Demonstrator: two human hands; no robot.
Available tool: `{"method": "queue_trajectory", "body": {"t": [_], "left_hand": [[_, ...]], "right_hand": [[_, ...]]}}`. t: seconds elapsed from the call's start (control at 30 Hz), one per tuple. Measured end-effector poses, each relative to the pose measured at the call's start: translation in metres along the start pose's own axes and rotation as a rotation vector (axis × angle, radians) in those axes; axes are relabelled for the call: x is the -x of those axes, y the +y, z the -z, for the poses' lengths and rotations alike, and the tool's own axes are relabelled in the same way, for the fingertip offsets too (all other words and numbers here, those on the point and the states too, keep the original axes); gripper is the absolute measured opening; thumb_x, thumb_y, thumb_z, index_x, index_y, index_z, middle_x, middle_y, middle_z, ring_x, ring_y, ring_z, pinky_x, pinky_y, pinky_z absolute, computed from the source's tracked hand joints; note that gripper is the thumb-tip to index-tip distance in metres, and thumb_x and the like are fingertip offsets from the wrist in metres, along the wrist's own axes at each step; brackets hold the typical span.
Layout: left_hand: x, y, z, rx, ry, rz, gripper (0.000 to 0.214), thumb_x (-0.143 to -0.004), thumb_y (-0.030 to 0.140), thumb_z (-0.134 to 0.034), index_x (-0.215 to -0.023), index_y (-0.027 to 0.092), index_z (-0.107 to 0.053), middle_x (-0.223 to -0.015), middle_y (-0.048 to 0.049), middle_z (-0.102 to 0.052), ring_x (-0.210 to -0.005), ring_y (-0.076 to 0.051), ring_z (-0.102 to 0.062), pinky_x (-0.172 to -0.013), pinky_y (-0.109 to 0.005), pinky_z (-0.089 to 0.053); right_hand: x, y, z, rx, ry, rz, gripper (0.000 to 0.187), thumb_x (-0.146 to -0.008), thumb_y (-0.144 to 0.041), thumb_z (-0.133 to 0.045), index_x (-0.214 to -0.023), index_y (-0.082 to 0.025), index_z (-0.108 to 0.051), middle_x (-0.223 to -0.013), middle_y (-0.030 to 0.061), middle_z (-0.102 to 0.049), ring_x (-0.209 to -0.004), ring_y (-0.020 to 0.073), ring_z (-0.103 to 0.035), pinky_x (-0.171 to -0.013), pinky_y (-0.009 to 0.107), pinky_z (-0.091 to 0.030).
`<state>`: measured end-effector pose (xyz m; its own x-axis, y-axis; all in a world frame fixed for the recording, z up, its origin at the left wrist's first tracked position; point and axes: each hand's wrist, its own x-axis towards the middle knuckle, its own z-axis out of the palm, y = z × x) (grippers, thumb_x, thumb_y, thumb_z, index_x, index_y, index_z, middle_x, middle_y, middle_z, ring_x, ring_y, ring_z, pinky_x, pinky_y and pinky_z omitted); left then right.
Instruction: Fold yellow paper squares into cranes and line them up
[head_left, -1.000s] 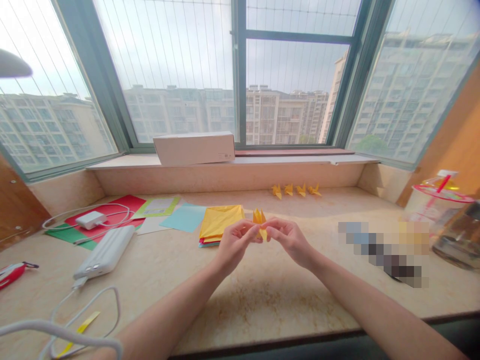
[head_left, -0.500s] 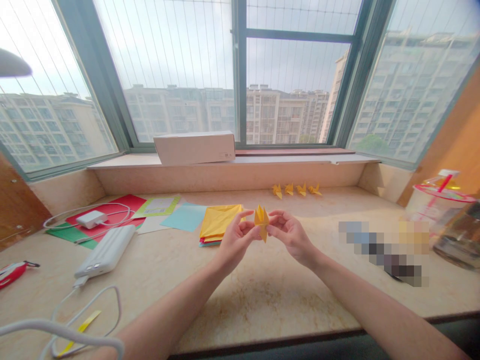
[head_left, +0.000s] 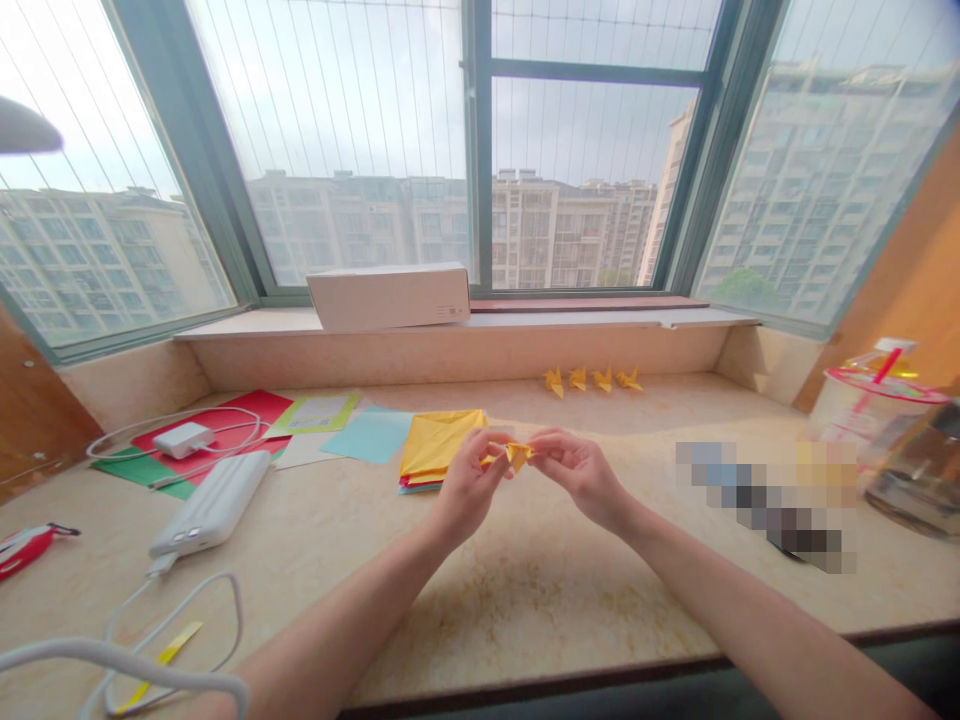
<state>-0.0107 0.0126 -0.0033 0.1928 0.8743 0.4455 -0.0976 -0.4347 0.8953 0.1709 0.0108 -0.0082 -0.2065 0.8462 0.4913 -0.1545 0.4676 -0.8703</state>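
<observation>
A small folded yellow origami piece (head_left: 517, 457) is held up above the stone counter between my two hands. My left hand (head_left: 471, 478) pinches its left side, and my right hand (head_left: 577, 468) grips its right side between thumb and fingers. My fingertips hide parts of the folds. Just behind my left hand lies a stack of coloured paper (head_left: 437, 445), yellow on top with red and blue edges below. Several finished yellow paper cranes (head_left: 602, 379) stand in a row near the back wall of the counter.
On the left lie a white power bank (head_left: 212, 503), a charger plug (head_left: 183, 439), looping cables (head_left: 238, 610), loose paper sheets (head_left: 367, 433) and a red object (head_left: 26, 548). At right are a plastic cup (head_left: 874, 415) and a blurred-out item (head_left: 757, 500). A white box (head_left: 388, 297) sits on the sill.
The yellow origami piece has turned from upright, with points up, to lying more sideways between my fingers. My right hand has shifted its hold slightly. The rest stays put.
</observation>
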Motion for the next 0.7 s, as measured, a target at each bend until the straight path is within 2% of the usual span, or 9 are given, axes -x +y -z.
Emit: {"method": "queue_trajectory", "body": {"t": [0.1,0.17,0.33,0.43,0.53,0.7], "left_hand": [[0.001,0.003,0.002,-0.028,-0.026,0.02,0.034,-0.085,0.05,-0.066,-0.093,0.017,-0.065,-0.068,0.0013,-0.058,-0.058,-0.011,-0.057,-0.054,-0.022,-0.047],[0.003,0.005,0.002,-0.078,-0.053,0.045,0.031,-0.087,0.047,-0.065,-0.092,0.017,-0.064,-0.062,0.0034,-0.054,-0.051,-0.01,-0.053,-0.049,-0.02,-0.044],[0.006,0.008,0.002,-0.295,-0.029,-0.082,0.027,-0.085,0.042,-0.067,-0.078,0.016,-0.065,-0.082,-0.0024,-0.056,-0.062,-0.01,-0.054,-0.048,-0.018,-0.046],[0.009,0.005,-0.001,-0.237,-0.049,-0.086,0.026,-0.086,0.041,-0.067,-0.098,0.019,-0.062,-0.093,-0.0033,-0.057,-0.066,-0.011,-0.057,-0.048,-0.018,-0.048],[0.012,0.002,-0.004,-0.132,-0.071,-0.069,0.039,-0.09,0.043,-0.062,-0.122,0.023,-0.051,-0.092,-0.0024,-0.06,-0.061,-0.01,-0.059,-0.047,-0.019,-0.049],[0.013,0.002,-0.004,-0.157,-0.061,-0.057,0.032,-0.093,0.046,-0.056,-0.112,0.02,-0.055,-0.074,0.0004,-0.06,-0.053,-0.01,-0.059,-0.047,-0.019,-0.049]], "right_hand": [[0.001,-0.003,0.001,0.091,-0.033,0.039,0.021,-0.086,-0.04,-0.069,-0.097,-0.024,-0.076,-0.107,0.0074,-0.066,-0.1,0.0203,-0.063,-0.088,0.035,-0.052],[0.001,-0.004,0.001,0.097,-0.043,0.024,0.024,-0.086,-0.041,-0.069,-0.102,-0.023,-0.075,-0.108,0.0079,-0.067,-0.097,0.0202,-0.064,-0.088,0.035,-0.052],[0.002,-0.004,-0.002,0.036,-0.093,-0.078,0.031,-0.085,-0.044,-0.07,-0.105,-0.02,-0.072,-0.095,0.006,-0.072,-0.085,0.0193,-0.066,-0.081,0.035,-0.052],[0.002,-0.006,-0.003,0.027,-0.101,-0.092,0.031,-0.086,-0.045,-0.069,-0.1,-0.019,-0.074,-0.09,0.0056,-0.073,-0.082,0.0189,-0.066,-0.076,0.032,-0.052],[0.001,-0.006,-0.003,0.024,-0.117,-0.106,0.031,-0.086,-0.046,-0.069,-0.099,-0.019,-0.075,-0.087,0.0058,-0.074,-0.078,0.0187,-0.066,-0.073,0.033,-0.052],[0.002,-0.003,-0.003,0.003,-0.118,-0.119,0.031,-0.084,-0.046,-0.07,-0.095,-0.018,-0.074,-0.087,0.0062,-0.074,-0.079,0.0204,-0.068,-0.075,0.035,-0.054]]}}
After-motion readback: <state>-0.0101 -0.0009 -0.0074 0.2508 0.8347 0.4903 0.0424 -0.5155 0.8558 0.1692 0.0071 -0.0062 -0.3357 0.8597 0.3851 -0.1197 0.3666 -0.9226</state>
